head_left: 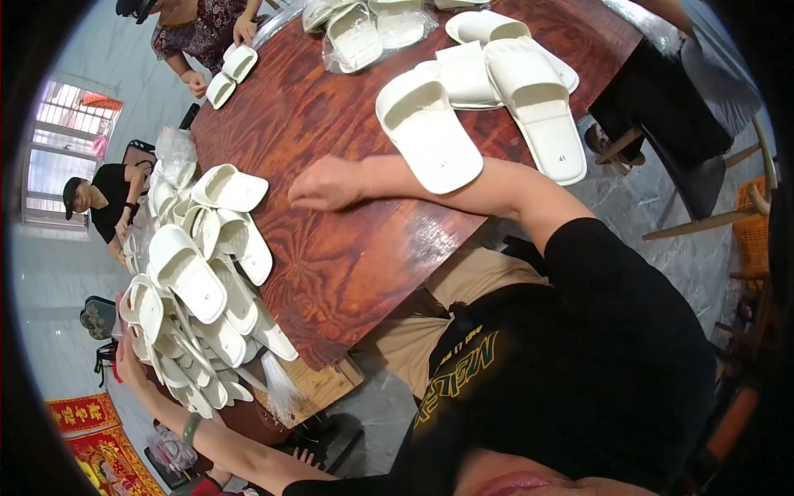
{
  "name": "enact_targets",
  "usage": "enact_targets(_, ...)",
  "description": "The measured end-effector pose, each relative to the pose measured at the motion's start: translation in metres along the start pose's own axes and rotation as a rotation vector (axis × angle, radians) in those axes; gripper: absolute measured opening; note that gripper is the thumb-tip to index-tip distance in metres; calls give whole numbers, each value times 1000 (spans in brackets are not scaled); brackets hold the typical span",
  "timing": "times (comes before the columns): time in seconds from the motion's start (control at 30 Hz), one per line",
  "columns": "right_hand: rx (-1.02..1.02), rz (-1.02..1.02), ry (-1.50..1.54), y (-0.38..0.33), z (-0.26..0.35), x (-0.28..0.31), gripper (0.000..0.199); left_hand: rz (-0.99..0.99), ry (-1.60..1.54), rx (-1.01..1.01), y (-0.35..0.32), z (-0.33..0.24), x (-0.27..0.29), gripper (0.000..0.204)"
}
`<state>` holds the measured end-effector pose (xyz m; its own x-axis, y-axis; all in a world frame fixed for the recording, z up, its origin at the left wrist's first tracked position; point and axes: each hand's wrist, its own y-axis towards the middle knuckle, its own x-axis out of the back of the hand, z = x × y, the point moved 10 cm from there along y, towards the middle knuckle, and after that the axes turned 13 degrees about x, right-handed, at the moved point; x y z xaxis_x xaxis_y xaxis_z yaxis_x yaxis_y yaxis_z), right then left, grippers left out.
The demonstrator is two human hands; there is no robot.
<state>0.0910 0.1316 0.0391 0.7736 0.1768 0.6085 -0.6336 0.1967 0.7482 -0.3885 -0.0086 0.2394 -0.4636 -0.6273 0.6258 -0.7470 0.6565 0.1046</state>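
My left hand is at the outer side of a large pile of white slippers on the left. It touches the slippers there; its fingers are partly hidden, so its grip is unclear. A green bangle sits on that wrist. My right hand rests on the reddish-brown wooden table, fingers loosely curled together, with nothing visible in them. Over my right forearm lies part of a white slipper, sole down. Beside it, another white slipper overlaps several more.
Plastic-wrapped white slippers lie at the table's far edge. Across the table a person handles a pair of white slippers. Another person in black works beyond the pile. A bundle of clear plastic fasteners hangs by the near corner. A wooden-framed chair stands right.
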Motion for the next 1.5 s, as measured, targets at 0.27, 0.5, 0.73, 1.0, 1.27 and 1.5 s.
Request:
enact_targets(0.27, 428, 308, 157, 22, 173, -70, 16, -540, 350, -412, -211, -126, -19, 42)
enact_targets(0.5, 523, 609, 339, -27, 241, -97, 20, -213, 193, -710, -302, -182, -133, 28)
enact_targets(0.73, 705, 784, 374, -59, 295, -112, 19, 667, 512, -723, -381, -167, -377, 77)
enact_targets(1.0, 224, 381, -38, -59, 236, 60, 15, 644, 549, -818, -379, -157, -469, 56)
enact_targets(1.27, -902, -172, -831, -231, 121, 290, 48, 626, 482, -736, -338, -125, -442, 44)
enact_targets(1.5, -886, -238, -460, -234, 113, 231, 34, 599, 528, -642, -323, -93, -408, 46)
